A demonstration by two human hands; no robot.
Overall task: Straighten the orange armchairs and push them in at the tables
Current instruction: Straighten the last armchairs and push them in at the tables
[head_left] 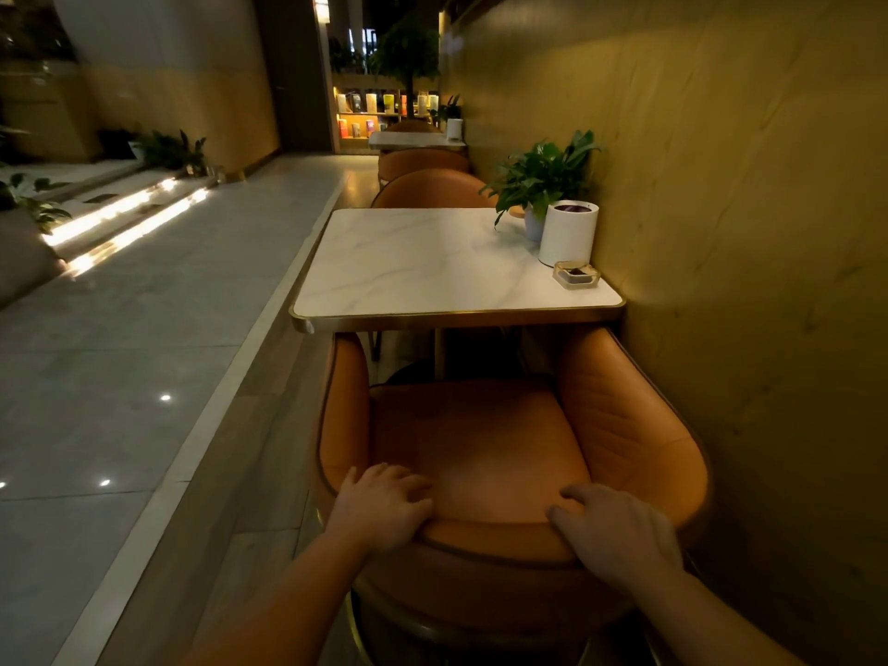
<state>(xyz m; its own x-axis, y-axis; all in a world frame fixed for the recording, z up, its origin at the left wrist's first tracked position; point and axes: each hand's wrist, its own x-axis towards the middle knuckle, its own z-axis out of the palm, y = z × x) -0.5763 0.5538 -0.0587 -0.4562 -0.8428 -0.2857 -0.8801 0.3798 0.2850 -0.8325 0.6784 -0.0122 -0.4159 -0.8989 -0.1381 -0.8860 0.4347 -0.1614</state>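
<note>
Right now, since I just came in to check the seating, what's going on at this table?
A person stands behind an orange armchair, with the left hand and the right hand both gripping the top of its backrest. The chair faces a marble-topped table set against the wall; its armrests reach the table's near edge, but most of the seat is still out. A potted plant, a white canister and a small ashtray sit along the table's wall side.

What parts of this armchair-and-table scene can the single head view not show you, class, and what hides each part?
- Armchair legs: cut off by the bottom edge and hidden under its own backrest.
- Table base: dark, screened by the tabletop and chair arms.
- Contents of the white canister: too dim.
- Far chair seat: hidden behind the table.
- Fingertips of left hand and right hand: motion-blurred.
</note>
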